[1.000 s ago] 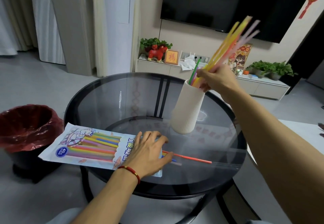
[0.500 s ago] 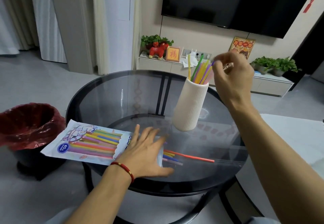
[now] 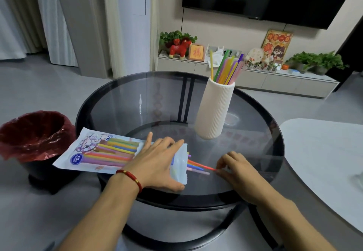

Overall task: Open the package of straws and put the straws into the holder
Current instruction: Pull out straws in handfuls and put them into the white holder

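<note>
The straw package (image 3: 98, 152), white with coloured straws showing through, lies on the left of the round glass table (image 3: 157, 101). My left hand (image 3: 157, 162) presses flat on its open right end. Several straws (image 3: 198, 167) stick out of that end. My right hand (image 3: 238, 169) rests on the glass with its fingertips pinching the tip of the red straw (image 3: 206, 166). The white ribbed holder (image 3: 216, 111) stands upright at the back right of the table with several coloured straws in the holder (image 3: 227, 68).
A bin with a red liner (image 3: 33, 133) sits on the floor left of the table. A white tabletop (image 3: 324, 158) lies to the right. A low cabinet (image 3: 255, 78) with plants and ornaments runs along the far wall.
My right hand let go of the bundle in the holder and came down to the straws sticking out of the package. My left hand stayed on the package.
</note>
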A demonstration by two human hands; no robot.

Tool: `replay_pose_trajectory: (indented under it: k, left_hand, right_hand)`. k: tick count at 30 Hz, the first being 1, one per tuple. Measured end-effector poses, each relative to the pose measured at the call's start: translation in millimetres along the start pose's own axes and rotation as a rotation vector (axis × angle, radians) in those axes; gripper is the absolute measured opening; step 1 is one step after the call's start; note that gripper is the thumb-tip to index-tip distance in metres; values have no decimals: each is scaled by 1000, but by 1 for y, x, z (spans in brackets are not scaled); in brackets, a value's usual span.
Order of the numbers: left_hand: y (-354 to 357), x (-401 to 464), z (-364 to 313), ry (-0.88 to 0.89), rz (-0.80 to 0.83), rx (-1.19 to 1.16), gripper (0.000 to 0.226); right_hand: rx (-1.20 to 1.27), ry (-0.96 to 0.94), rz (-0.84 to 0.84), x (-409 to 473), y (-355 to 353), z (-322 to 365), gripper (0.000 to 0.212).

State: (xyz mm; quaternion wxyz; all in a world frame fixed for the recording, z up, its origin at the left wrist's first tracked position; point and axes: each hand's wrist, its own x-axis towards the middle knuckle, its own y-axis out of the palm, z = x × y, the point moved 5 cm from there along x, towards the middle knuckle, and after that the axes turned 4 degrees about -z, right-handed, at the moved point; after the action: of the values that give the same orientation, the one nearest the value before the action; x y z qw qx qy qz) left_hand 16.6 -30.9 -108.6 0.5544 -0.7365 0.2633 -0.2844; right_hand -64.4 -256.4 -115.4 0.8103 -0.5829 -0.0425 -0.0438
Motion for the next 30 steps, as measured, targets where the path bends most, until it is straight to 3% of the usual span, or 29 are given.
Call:
replay_pose_trajectory:
  k: [3,5,7,9,16,20,23,25,30]
  left_hand:
    - [-5,1,-9,7,-53,23,109]
    - [-10,2,-16,17,-130,44,102]
    - [-14,2,-21,33,-206,51,98]
    - [-16,2,-24,48,-239,57,98]
    - [-10,2,-14,1,-195,89,100]
    - [-2,1,-4,-82,-134,85,100]
    - [-4,8,-11,-133,-169,2,85]
    - [-5,12,-17,-100,-215,43,61]
    - [1,14,-11,-133,-192,53,36]
  right_hand:
    - [258,40,-167,2,3,15,9]
    - [502,122,-241,5,8,25,16]
    - [690,218,-248,9,19,34,23]
    - [833,270,-202,11,30,42,16]
    - [967,300,-345,14,10,19,11]
    - [1119,348,-321,9,3,5,5]
    - [1153,351,-305,8,3,5,5]
    - [1201,360,-303,8,2,5,8]
    - [1574,450,-394,8,-13,-11,26]
